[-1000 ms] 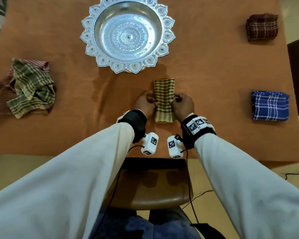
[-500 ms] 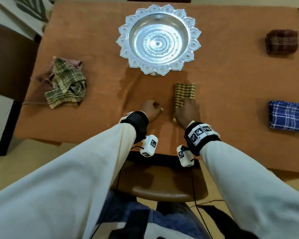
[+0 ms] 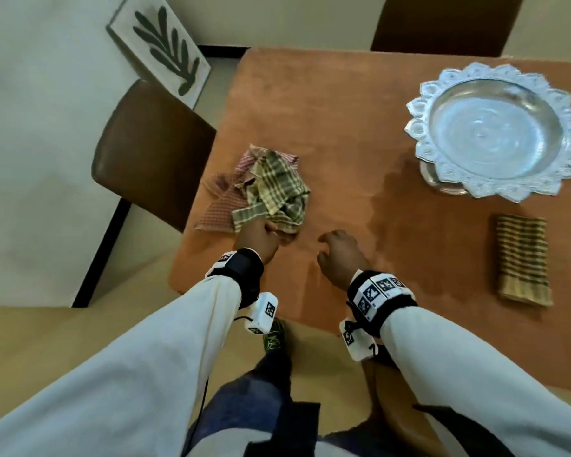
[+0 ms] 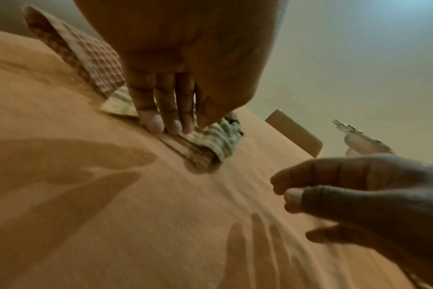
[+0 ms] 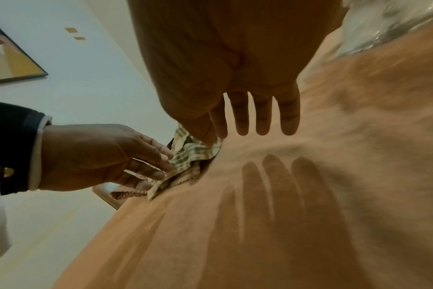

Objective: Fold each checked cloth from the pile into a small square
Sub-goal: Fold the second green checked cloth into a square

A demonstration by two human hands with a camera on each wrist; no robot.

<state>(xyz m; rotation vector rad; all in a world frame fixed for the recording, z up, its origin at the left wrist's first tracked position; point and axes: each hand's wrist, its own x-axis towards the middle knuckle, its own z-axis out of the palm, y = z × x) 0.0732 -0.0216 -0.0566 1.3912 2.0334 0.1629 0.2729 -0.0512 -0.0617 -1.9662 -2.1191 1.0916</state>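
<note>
A pile of crumpled checked cloths point(image 3: 271, 186) lies near the table's left edge, a green one point(image 4: 218, 140) on top of a reddish one point(image 3: 216, 214). My left hand point(image 3: 274, 230) reaches its near edge. Its nearly straight fingertips point(image 4: 158, 125) touch the green cloth point(image 5: 188, 154), thumb close beside them. My right hand point(image 3: 327, 245) hovers just right of the pile above the bare tablecloth, fingers point(image 5: 262, 125) relaxed and holding nothing. A folded yellow-brown checked cloth point(image 3: 521, 258) lies alone far to the right.
An ornate silver bowl point(image 3: 498, 133) stands at the back right on the orange-covered table point(image 3: 343, 127). A brown chair point(image 3: 152, 150) sits against the table's left side, close to the pile. The table's near edge runs just below my wrists.
Both hands let go of the folded yellow-brown cloth and moved left to the pile. My head turned left, so the folded blue and maroon cloths left the view.
</note>
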